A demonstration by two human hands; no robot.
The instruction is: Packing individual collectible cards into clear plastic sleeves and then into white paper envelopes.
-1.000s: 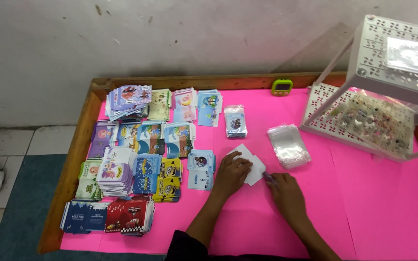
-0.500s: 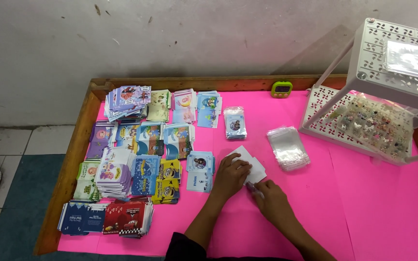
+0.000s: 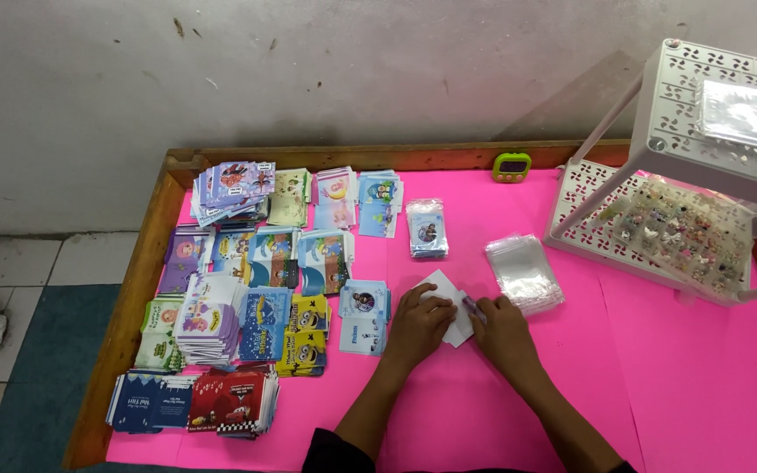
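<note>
Pink tabletop [image 3: 676, 377] under a grey wall | head view: our left hand [image 3: 418, 324] lies flat, fingers spread, pressing a white card [image 3: 449, 291]; our right hand [image 3: 501, 328] pinches its right edge (grip partly hidden) | printed card stacks [image 3: 256, 289] lie sorted at left, one bagged pack [image 3: 427, 229] done; clear sleeves [image 3: 525, 273] remain unused.

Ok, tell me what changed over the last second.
The right hand slid left along the pink table to the white card, meeting the left hand, which stayed pressed on it. The card stacks and clear sleeves did not move.
</note>
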